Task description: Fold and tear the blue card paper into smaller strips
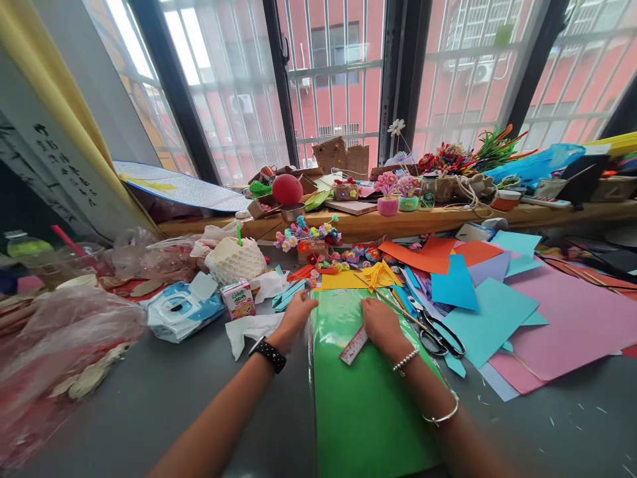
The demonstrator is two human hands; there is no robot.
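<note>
A stack of green paper in a clear glossy sleeve point(368, 411) lies lengthwise before me on the grey table. At its upper left edge is my left hand point(294, 317), thumb and fingers drawn together; what they pinch, if anything, is hidden. My right hand point(384, 326) rests over the green stack with curled fingers, closed on a short ruler-like strip point(354, 346) with a reddish pattern that sticks out to the lower left. Just right of that hand lie black-handled scissors point(440, 337) and a thin wooden stick point(398, 305). Yellow paper point(343, 281) lies beyond the stack.
Coloured paper sheets point(572, 318) spread over the right side. To the left are a wipes pack point(184, 311), a small drink carton point(237, 300), a white netted fruit point(236, 260) and plastic bags point(79, 332). Crafted flowers point(311, 239) stand before the crowded wooden sill point(428, 222).
</note>
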